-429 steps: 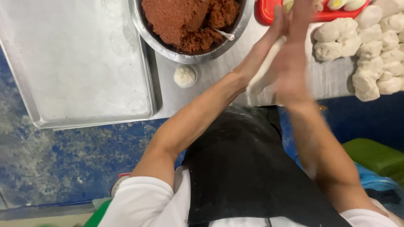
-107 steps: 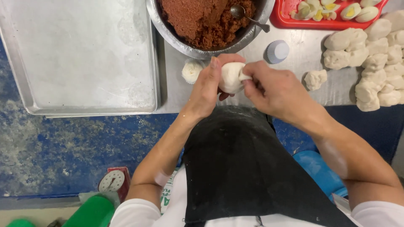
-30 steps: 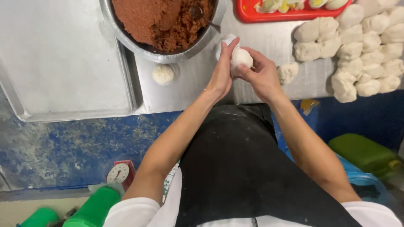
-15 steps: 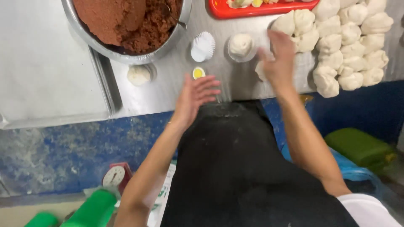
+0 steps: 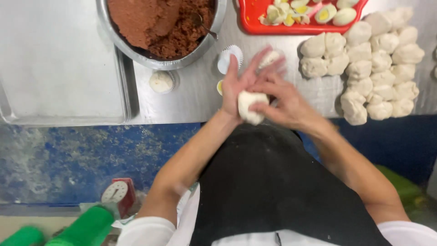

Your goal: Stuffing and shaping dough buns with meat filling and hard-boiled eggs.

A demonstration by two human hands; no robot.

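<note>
A metal table [image 5: 195,98] with a dull, floured top carries everything. At its left lies a large flat metal tray [image 5: 59,64]. Beside the tray stands a round metal bowl [image 5: 214,27] full of reddish-brown filling [image 5: 154,23], with a spoon [image 5: 200,25] in it. Below the bowl sits a small filled bun [image 5: 161,82], and near it a white paper cup [image 5: 227,57]. At the far edge is a red tray [image 5: 255,18] with halved boiled eggs [image 5: 325,13]. On the right many dough pieces [image 5: 378,68] lie close together.

Steel worktable [image 5: 191,98] over mottled blue floor [image 5: 68,159]
</note>
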